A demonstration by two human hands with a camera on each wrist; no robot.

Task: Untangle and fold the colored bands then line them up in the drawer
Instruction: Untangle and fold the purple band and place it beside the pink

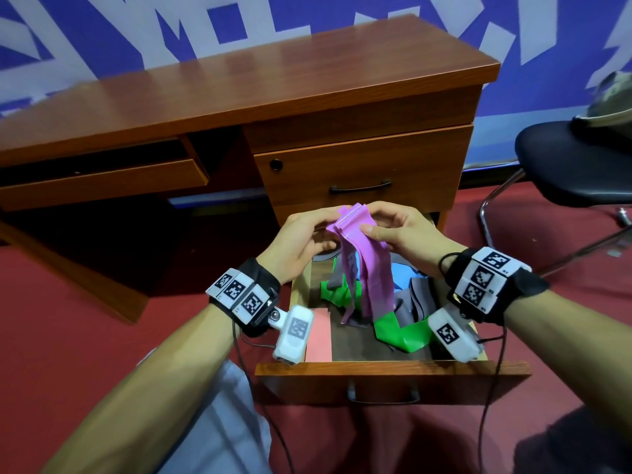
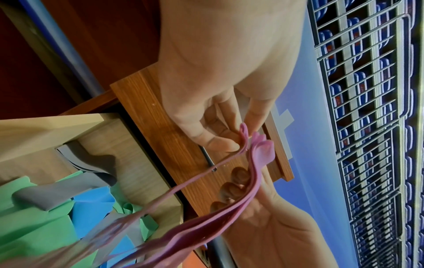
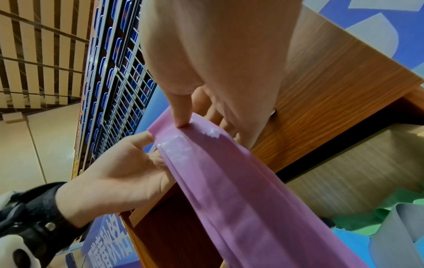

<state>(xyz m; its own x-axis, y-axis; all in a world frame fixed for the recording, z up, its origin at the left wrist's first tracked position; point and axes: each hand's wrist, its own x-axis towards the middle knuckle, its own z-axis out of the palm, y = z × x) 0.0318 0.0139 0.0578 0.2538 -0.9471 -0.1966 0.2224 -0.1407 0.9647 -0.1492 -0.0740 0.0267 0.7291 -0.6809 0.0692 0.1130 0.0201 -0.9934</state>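
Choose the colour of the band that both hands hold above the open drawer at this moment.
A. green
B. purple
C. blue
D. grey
B: the left hand and the right hand both pinch the top of the purple band, which hangs down over the drawer, while the green band, the grey band and the blue band lie loose inside it.

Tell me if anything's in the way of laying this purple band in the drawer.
Yes. Under the purple band, loose green bands, grey bands and a blue one cover most of the drawer; only the pink band lies flat.
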